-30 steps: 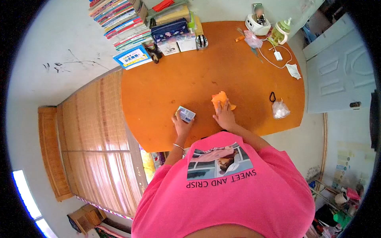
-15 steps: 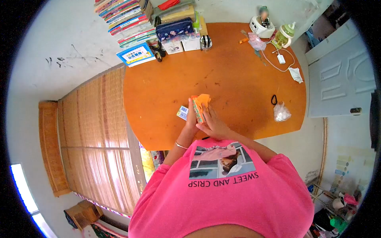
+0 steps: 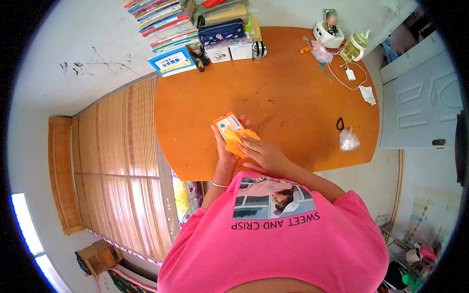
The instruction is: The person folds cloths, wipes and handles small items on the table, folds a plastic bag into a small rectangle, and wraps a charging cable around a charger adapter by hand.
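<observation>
My left hand (image 3: 224, 152) grips an orange box (image 3: 228, 120) with a white printed face turned up, above the near part of the table. Its fingers wrap round the sides of the box, with fingertips showing at the far right edge. My right hand (image 3: 265, 155) presses a folded yellow-orange cloth (image 3: 235, 141) onto the box's near part, its fingers closed over the cloth. The cloth hides the lower part of the box. The small card seen earlier beside my hands is out of sight.
On the orange wooden table (image 3: 195, 97) stand a desk calendar (image 3: 172, 62), a dark blue pencil case (image 3: 221, 31) and stacked books (image 3: 166, 22) at the back left. A green bottle (image 3: 355, 47), white cable and charger (image 3: 350, 74) lie back right. A clear plastic bag (image 3: 349, 140) sits right.
The box has turned from its narrow side to its wide printed face and shifted slightly left. My left hand has moved left with it. The cloth now lies across the box's face.
</observation>
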`<state>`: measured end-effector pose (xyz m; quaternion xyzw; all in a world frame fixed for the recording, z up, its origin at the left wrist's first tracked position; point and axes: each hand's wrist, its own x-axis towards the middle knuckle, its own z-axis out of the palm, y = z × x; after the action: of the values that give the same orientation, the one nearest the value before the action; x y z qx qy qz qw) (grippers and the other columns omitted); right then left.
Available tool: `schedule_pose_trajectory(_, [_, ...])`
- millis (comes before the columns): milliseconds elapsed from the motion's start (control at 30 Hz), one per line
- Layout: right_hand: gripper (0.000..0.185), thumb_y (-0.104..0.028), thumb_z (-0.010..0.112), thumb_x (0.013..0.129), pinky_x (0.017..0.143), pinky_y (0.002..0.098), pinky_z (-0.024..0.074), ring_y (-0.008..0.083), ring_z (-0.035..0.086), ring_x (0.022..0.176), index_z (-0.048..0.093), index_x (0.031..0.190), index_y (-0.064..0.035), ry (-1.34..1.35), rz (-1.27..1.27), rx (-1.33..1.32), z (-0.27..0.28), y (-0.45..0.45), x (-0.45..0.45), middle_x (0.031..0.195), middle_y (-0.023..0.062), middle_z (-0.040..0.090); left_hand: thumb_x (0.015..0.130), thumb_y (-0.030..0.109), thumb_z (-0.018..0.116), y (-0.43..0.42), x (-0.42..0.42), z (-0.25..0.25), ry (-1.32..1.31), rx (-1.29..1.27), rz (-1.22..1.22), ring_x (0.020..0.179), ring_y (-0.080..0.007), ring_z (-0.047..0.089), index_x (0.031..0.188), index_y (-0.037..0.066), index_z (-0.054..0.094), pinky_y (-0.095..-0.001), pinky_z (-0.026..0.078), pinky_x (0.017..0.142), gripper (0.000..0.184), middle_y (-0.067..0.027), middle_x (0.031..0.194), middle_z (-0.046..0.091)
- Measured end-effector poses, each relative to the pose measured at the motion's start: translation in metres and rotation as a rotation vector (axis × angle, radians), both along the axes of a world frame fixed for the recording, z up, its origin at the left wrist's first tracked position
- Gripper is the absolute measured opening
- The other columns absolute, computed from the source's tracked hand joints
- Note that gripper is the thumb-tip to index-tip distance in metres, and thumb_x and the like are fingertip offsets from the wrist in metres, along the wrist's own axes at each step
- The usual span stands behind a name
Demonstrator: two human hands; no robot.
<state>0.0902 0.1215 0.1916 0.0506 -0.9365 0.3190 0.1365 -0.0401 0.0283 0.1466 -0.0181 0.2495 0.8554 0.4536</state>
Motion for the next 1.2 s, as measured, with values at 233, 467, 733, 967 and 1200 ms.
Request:
schedule_pose_trajectory(233, [0.045, -0.038, 0.039, 0.093, 0.085, 0.0325, 0.0437, 0.0176, 0.054, 0.1, 0.053, 0.11, 0.0013, 0.116, -0.41, -1.304, -0.018, 0.019, -0.02, 0.11, 0.0097, 0.056, 0.086, 0.039, 0.044, -0.011, 0.013, 0.031, -0.05, -0.019, -0.326, 0.082, -0.0268, 0.063, 0.115, 0.005, 0.049, -0.0402, 0.054, 0.072, 0.045, -0.0125, 0.097, 0.061])
schedule_pose_trajectory(467, [0.043, -0.04, 0.051, 0.088, 0.067, 0.0267, 0.0466, 0.0109, 0.057, 0.076, 0.058, 0.105, -0.0012, -0.356, -0.288, -1.274, -0.046, -0.002, 0.004, 0.089, 0.0061, 0.062, 0.087, 0.033, 0.045, 0.001, 0.009, -0.002, 0.148, -0.315, -0.038, 0.075, -0.0193, 0.061, 0.109, -0.001, 0.047, -0.0305, 0.052, 0.067, 0.041, -0.0083, 0.091, 0.059])
schedule_pose_trajectory(733, [0.036, -0.032, 0.061, 0.081, 0.065, 0.0328, 0.045, 0.0271, 0.058, 0.076, 0.059, 0.092, 0.002, -0.491, -0.284, -0.387, -0.076, 0.056, 0.009, 0.087, 0.0175, 0.06, 0.09, 0.027, 0.046, -0.043, -0.047, -0.068, 0.193, -0.498, 0.3, 0.084, -0.0243, 0.06, 0.114, 0.003, 0.044, -0.0413, 0.053, 0.069, 0.034, -0.0104, 0.099, 0.055])
schedule_pose_trajectory(967, [0.071, -0.044, 0.063, 0.076, 0.087, 0.0406, 0.0417, 0.0384, 0.049, 0.108, 0.036, 0.126, -0.0018, -0.261, -0.215, -0.446, -0.092, 0.015, -0.038, 0.119, 0.0242, 0.049, 0.092, 0.031, 0.044, -0.006, 0.005, -0.032, 0.19, -0.493, -0.015, 0.1, -0.019, 0.053, 0.124, 0.002, 0.04, -0.0338, 0.046, 0.084, 0.044, -0.0078, 0.107, 0.053])
schedule_pose_trajectory(1200, [0.065, -0.042, 0.052, 0.083, 0.08, 0.0416, 0.0453, 0.0327, 0.055, 0.098, 0.03, 0.131, -0.0026, -0.742, -0.42, -1.357, -0.146, 0.104, -0.028, 0.113, 0.0175, 0.053, 0.068, 0.033, 0.073, -0.005, -0.003, -0.083, 1.532, -1.388, -0.206, 0.123, -0.0386, 0.03, 0.133, 0.003, 0.029, -0.0421, 0.027, 0.101, 0.084, -0.0235, 0.131, 0.033])
